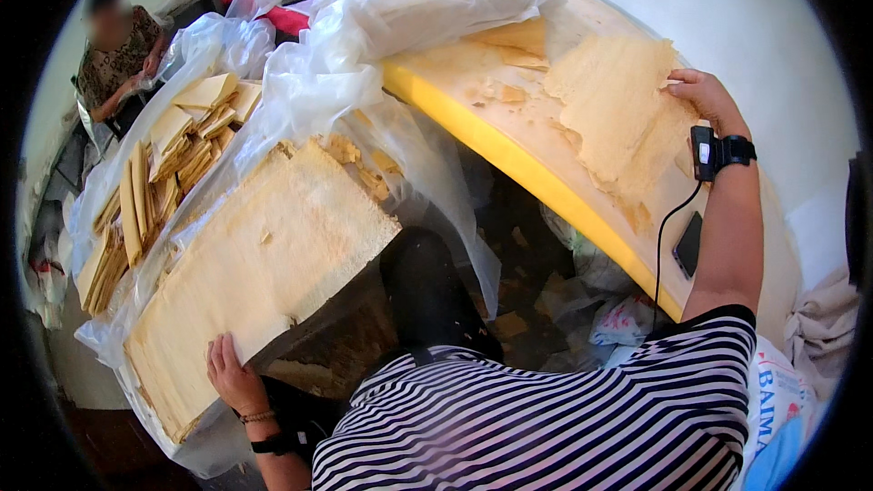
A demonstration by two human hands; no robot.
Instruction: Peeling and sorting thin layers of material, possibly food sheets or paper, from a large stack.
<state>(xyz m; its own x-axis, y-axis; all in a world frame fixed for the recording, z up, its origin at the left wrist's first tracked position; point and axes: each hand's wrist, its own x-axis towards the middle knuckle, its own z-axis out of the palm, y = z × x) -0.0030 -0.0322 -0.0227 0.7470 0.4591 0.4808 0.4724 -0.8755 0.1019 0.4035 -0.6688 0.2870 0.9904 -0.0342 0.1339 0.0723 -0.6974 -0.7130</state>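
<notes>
At the lower left, my left hand (pixel 235 376) lies with its fingers flat on the near edge of a stack of large, stiff, pale yellow sheets (pixel 264 236). The stack rests on clear plastic film, its edges ragged. Out to the right, my right hand (pixel 707 95) pinches the edge of a thin, brittle-looking yellowish sheet (pixel 609 91) with a torn outline. That sheet lies on a pale table (pixel 509 114) with a yellow edge. Its far fingertips are partly hidden.
Folded yellow sheets (pixel 173 155) are heaped at the left. Crumpled plastic film (pixel 364 27) covers the table's far end. A black phone (pixel 688 244) lies beside my right forearm, near a cable (pixel 662 236) from my wrist device. Another person (pixel 118 55) sits at the far left.
</notes>
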